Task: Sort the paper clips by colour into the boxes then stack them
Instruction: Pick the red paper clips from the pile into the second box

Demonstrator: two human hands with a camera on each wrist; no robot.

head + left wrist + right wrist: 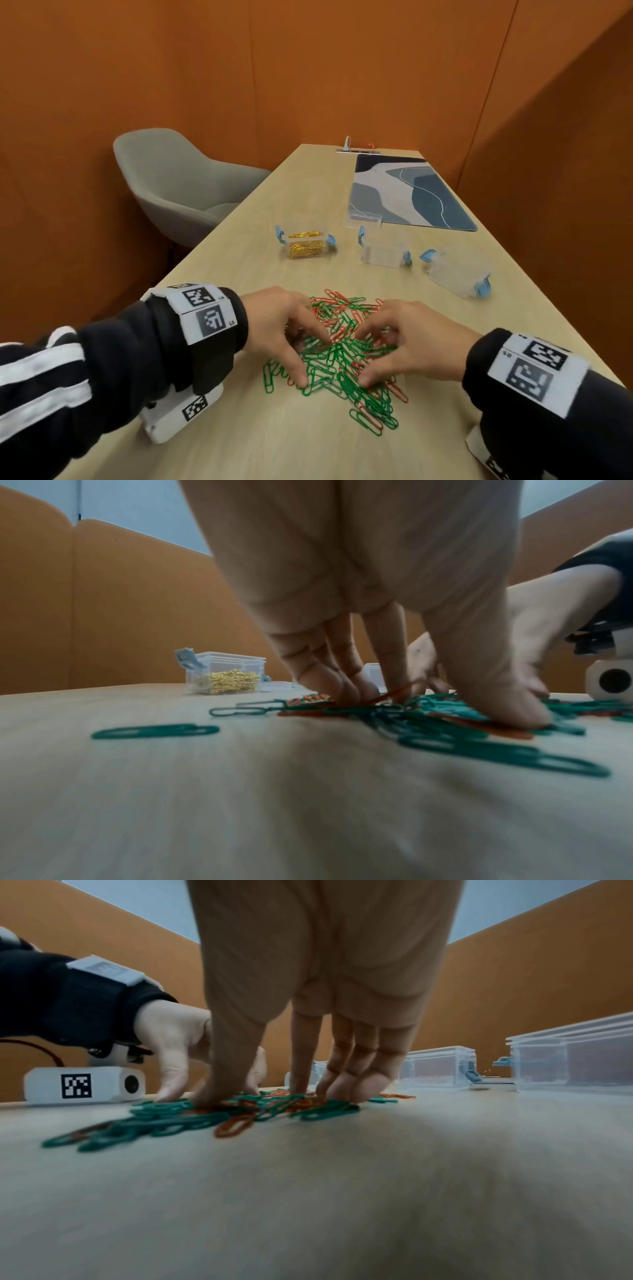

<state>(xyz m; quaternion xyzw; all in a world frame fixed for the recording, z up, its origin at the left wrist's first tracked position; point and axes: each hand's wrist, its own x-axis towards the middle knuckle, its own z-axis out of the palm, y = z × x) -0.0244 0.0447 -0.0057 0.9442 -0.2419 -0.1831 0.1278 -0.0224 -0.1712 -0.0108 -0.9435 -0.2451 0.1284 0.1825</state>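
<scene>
A mixed pile of green and red paper clips lies on the wooden table near its front edge. My left hand touches the pile's left side, thumb and fingertips pressed down onto clips. On the pile's right side my right hand does the same, its fingertips spread on the clips. Neither hand visibly pinches a clip. Behind the pile stand a clear box of gold clips, an empty clear box, and a second empty box lying tilted.
A clear lid rests at the near edge of a blue patterned mat. A grey chair stands left of the table. Orange walls close in behind and to the right. Stray green clips lie left of the pile.
</scene>
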